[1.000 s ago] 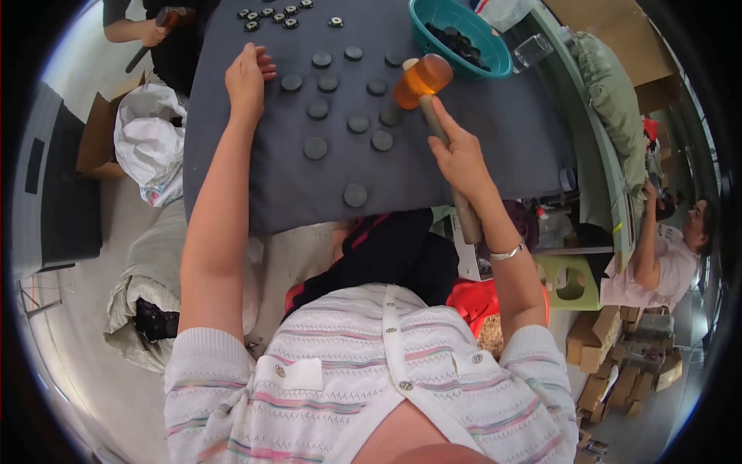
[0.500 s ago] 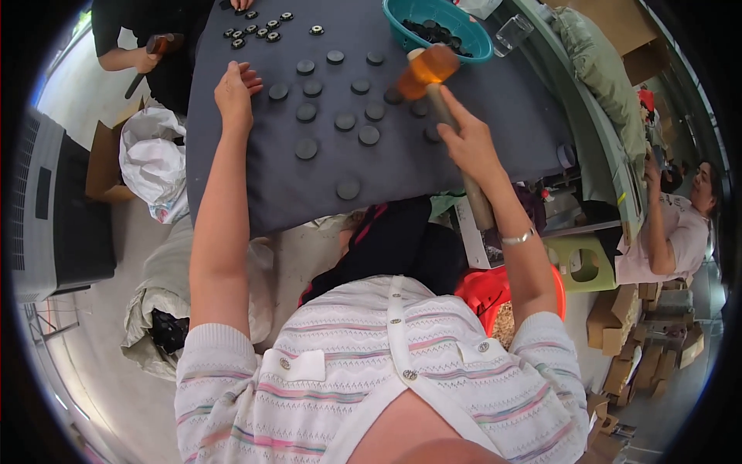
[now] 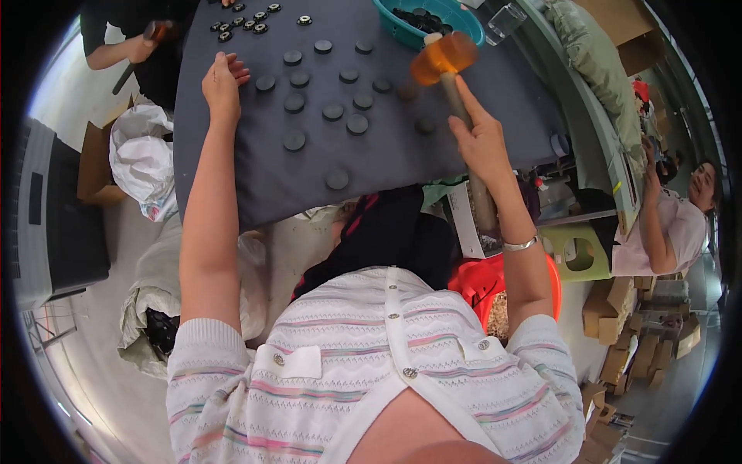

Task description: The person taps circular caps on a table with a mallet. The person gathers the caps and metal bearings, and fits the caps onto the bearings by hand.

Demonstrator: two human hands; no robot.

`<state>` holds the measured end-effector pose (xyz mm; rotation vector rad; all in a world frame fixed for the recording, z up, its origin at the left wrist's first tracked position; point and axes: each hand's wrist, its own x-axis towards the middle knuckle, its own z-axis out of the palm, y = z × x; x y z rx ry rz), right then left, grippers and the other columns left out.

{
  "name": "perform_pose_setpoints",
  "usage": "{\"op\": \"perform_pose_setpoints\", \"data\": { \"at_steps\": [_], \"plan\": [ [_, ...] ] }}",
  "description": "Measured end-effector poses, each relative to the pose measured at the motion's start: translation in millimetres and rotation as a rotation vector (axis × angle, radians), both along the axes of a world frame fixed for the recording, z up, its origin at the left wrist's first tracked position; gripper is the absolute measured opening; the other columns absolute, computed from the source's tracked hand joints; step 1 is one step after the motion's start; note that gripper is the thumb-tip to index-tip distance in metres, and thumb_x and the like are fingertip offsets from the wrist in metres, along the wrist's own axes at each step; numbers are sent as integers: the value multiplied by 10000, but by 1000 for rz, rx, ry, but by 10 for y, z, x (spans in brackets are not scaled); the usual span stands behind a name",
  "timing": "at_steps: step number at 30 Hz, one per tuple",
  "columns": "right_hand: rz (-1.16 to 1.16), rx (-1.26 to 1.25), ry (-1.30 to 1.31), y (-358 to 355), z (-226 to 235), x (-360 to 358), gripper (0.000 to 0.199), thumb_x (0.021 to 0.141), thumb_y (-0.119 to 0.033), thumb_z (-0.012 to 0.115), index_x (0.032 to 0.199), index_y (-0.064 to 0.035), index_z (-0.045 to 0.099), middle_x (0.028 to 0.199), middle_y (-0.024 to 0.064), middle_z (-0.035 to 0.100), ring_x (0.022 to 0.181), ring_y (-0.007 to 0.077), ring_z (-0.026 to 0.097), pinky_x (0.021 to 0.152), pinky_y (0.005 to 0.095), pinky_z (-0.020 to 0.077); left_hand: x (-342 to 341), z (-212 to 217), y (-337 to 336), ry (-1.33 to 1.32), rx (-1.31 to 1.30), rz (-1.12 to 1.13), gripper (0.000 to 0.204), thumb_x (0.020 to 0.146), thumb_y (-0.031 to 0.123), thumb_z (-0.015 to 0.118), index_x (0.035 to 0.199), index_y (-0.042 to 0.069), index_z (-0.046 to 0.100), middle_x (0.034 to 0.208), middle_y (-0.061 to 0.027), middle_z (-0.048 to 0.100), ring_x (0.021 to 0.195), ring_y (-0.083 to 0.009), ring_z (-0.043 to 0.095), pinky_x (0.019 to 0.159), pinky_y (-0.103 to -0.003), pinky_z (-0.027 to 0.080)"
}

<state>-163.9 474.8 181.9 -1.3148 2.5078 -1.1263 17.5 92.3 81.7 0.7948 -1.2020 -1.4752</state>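
My right hand point(image 3: 483, 139) is closed round the pale handle of a mallet point(image 3: 446, 59), its index finger stretched along the handle. The amber, see-through mallet head is over the right part of the table, near the teal basin. Several dark round discs point(image 3: 333, 112) lie spread flat across the grey cloth, between my hands; two on the right look blurred, close to the mallet. My left hand point(image 3: 222, 87) rests at the table's left side, holding nothing, its fingers loosely apart, left of the nearest disc point(image 3: 265, 83).
A teal basin point(image 3: 379, 14) of dark discs stands on the table point(image 3: 255, 182) at the far right, beside a clear glass point(image 3: 505, 23). Smaller metal-centred black pieces point(image 3: 249, 25) lie far left. A co-worker's hand point(image 3: 141, 49) grips another mallet. White sacks and a red bucket point(image 3: 554, 286) flank me.
The mallet head has shifted right and slightly up, with my right hand, and looks less smeared. The whole view has shifted slightly. My left hand stays by the same discs.
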Motion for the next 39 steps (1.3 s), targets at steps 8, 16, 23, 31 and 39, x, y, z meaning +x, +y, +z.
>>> {"op": "perform_pose_setpoints", "data": {
  "at_steps": [8, 16, 23, 31, 39],
  "plan": [
    [-16, 99, -55, -88, -28, 16, 670, 866, -65, 618, 1497, -157, 414, 1170, 229, 673, 926, 305, 710, 835, 333, 512, 16, -26, -15, -4, 4, -24, 493, 1029, 348, 454, 1141, -102, 621, 979, -183, 659, 822, -239, 669, 725, -329, 571],
    [27, 116, 165, 429, -84, 360, 679, 876, -47, 605, 1509, -176, 399, 1072, 239, 677, 919, 345, 691, 814, 366, 513, -22, -25, -23, -34, 13, -17, 493, 1042, 352, 441, 1153, -93, 620, 1028, -196, 665, 877, -269, 686, 798, -354, 571],
    [22, 33, 3, 497, 57, 244, 668, 888, -29, 591, 1512, -150, 387, 1154, 226, 670, 977, 334, 689, 908, 376, 499, 0, -4, -18, 1, -32, -10, 494, 1043, 348, 435, 1154, -98, 616, 1036, -200, 665, 892, -281, 688, 806, -358, 575],
    [-21, 111, -22, 409, -216, 223, 671, 887, -75, 603, 1512, -212, 401, 956, 202, 674, 695, 224, 626, 721, 360, 516, 28, 9, -15, 22, 57, -11, 493, 1030, 340, 449, 1136, -112, 616, 988, -197, 662, 825, -266, 682, 740, -347, 584],
    [-44, -56, -19, 432, 138, 168, 666, 893, -64, 591, 1518, -181, 392, 1000, 135, 696, 762, 157, 648, 771, 313, 522, 29, -11, 6, 10, -5, 5, 494, 1040, 346, 434, 1153, -101, 612, 995, -195, 658, 839, -263, 680, 752, -346, 577]
  ]
}}
